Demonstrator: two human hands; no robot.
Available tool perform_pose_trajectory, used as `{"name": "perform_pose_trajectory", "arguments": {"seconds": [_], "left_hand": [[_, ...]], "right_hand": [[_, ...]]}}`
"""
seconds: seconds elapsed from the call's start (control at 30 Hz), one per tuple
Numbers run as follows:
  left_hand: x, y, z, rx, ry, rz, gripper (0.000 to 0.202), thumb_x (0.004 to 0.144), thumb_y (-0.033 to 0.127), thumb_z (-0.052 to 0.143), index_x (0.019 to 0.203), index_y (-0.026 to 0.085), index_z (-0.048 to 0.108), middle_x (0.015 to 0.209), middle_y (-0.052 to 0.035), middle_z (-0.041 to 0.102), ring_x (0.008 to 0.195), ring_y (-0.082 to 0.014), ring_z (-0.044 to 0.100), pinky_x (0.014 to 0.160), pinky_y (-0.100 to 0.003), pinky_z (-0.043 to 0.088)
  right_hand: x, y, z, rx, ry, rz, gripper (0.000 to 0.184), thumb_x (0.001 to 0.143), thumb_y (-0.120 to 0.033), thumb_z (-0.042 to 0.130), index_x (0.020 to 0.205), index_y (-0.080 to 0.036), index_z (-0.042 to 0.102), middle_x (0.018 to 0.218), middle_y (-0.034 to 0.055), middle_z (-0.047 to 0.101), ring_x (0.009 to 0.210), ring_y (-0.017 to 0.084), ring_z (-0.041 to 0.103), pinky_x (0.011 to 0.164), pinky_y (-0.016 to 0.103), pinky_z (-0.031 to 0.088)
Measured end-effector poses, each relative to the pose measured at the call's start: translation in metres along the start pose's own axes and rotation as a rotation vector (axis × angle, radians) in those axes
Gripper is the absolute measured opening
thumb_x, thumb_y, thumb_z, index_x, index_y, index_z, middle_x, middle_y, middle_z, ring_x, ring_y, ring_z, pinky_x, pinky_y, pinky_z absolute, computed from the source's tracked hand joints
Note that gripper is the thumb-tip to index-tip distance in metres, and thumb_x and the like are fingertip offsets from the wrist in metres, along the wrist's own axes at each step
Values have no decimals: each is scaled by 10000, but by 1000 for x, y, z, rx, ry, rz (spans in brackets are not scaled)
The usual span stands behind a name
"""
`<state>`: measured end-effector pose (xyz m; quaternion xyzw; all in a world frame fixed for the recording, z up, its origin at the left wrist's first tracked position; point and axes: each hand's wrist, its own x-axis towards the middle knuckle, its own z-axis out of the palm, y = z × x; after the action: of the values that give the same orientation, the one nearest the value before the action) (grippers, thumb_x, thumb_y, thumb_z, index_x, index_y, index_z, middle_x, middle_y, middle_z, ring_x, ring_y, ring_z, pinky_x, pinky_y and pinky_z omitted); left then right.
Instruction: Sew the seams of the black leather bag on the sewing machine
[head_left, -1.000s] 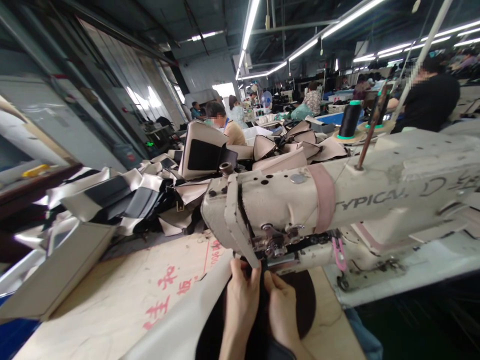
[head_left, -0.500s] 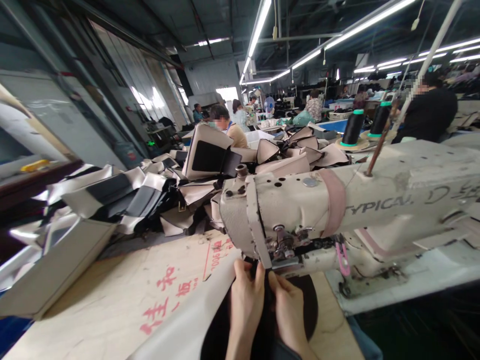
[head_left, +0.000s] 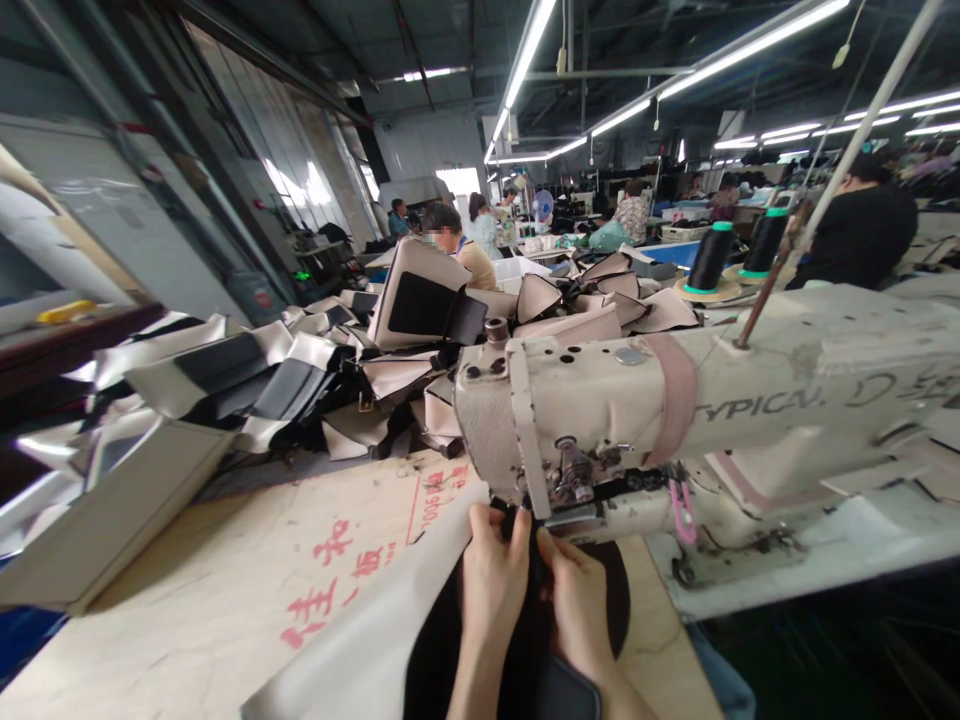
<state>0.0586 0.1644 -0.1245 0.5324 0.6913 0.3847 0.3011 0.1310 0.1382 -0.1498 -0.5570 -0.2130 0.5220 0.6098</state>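
Note:
At the needle end of a white sewing machine (head_left: 600,390), both my hands grip a black and white bag panel. My left hand (head_left: 491,575) presses on it with bent fingers, thumb close to the presser foot. Beside it on the right, my right hand (head_left: 577,595) pinches the black part (head_left: 435,655) between thumb and fingers. The white part (head_left: 367,625) spreads leftward over the wooden tabletop (head_left: 217,590). A black padded edge (head_left: 571,690) shows below my right hand. The needle and stitch line are hidden behind my fingers and the machine head.
Half-made white and black bags (head_left: 277,390) are heaped behind and left of the machine. A large boxy bag piece (head_left: 142,510) lies at the left. Black thread cones (head_left: 709,258) stand behind the machine arm. A pink clip (head_left: 682,510) hangs under it. Several people work farther back.
The view has shifted slightly, and the machine head appears a little farther right. The white part's lower corner has come into sight. Both hands keep their grip beside the presser foot.

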Motion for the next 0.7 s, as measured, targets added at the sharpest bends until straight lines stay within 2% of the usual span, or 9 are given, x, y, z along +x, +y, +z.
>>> {"name": "perform_pose_trajectory", "arguments": {"seconds": [0.17,0.23,0.3,0.37,0.47,0.5,0.53,0.63,0.7], "left_hand": [[2,3,1,22,25,0,252,759,442,506,827,227,393,471,87,423,426,-115,424,460,-203,324],[3,4,2,15,44,9,251,759,442,504,836,228,398,462,89,416,419,-117,414,447,-202,311],[3,4,3,28,50,22,255,764,450,496,852,231,401,462,91,411,422,-120,417,448,-202,306],[4,3,2,64,53,20,248,771,453,487,846,233,398,461,92,407,430,-123,429,459,-205,303],[5,-1,1,84,53,14,259,774,472,478,819,233,392,454,91,402,436,-129,440,466,-210,297],[5,-2,1,74,54,17,269,769,481,482,812,231,393,460,88,410,440,-131,445,469,-213,299],[6,-3,1,62,55,21,278,762,487,489,809,229,396,469,85,423,447,-134,453,473,-215,304],[7,-4,2,32,51,18,291,743,485,510,838,225,420,487,77,452,458,-145,470,480,-223,312],[8,-2,2,26,47,6,296,735,479,521,854,224,429,487,78,449,460,-145,468,479,-224,312]], "right_hand": [[6,-4,-6,-77,-151,20,398,707,-499,588,678,-109,658,470,-18,485,414,79,369,386,206,288],[7,-9,-12,-228,-263,-45,412,764,-506,521,665,-120,625,500,-11,503,432,93,423,401,204,324],[8,-23,-29,-481,-339,-207,418,830,-484,439,687,-137,623,532,7,543,477,118,498,445,215,379],[11,-47,-62,-742,-240,-527,348,862,-413,426,776,-162,650,644,32,619,591,141,575,559,232,444],[23,-95,-141,-959,260,-1176,229,807,-287,553,981,-165,639,952,86,648,875,192,597,835,304,447],[29,-110,-170,-1041,462,-1288,283,780,-274,588,1032,-150,623,1012,108,631,939,222,578,888,344,424],[35,-121,-198,-1142,585,-1331,346,775,-267,592,1093,-131,592,1076,127,608,1015,256,549,940,389,387],[51,-125,-262,-1423,539,-1386,408,826,-247,510,1222,-147,503,1166,110,577,1096,265,519,1020,453,311],[58,-107,-283,-1487,474,-1397,449,840,-244,484,1279,-158,443,1207,102,552,1119,256,509,1031,454,309]]}}
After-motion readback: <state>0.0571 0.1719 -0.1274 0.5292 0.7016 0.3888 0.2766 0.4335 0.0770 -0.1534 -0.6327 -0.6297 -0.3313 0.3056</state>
